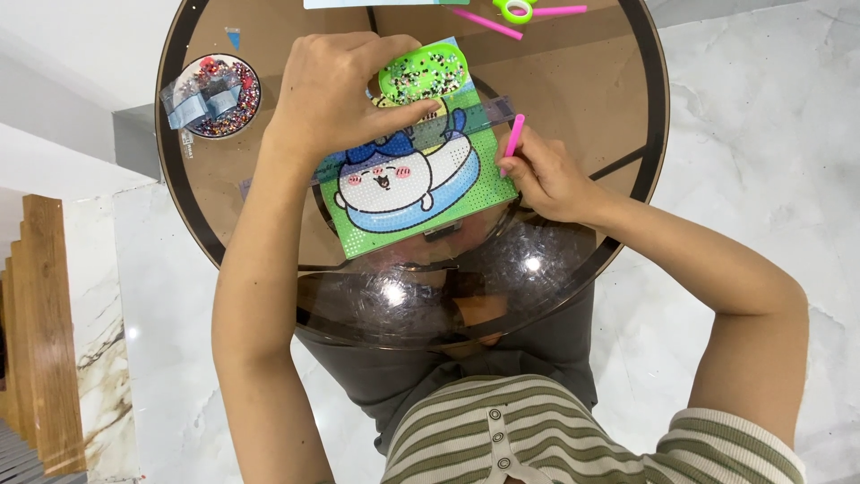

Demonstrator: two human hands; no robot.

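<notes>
A square bead-art canvas [403, 202] with a white cartoon animal on a green ground lies on the round tinted glass table [573, 99]. My left hand [340, 90] rests over its upper left part, thumb and fingers holding a small green tray [423, 72] full of tiny beads at the canvas's top edge. A clear plastic strip [475, 121] lies across the canvas under that hand. My right hand [546, 179] grips a pink applicator pen [514, 136] at the canvas's right edge, tip pointing down toward the picture.
A round dish [215, 94] of mixed beads with small plastic bags on top sits at the table's left. At the far edge lie a pink pen [488, 24] and green-handled scissors [518, 9]. White marble floor surrounds the table; wooden stairs [40, 341] are at left.
</notes>
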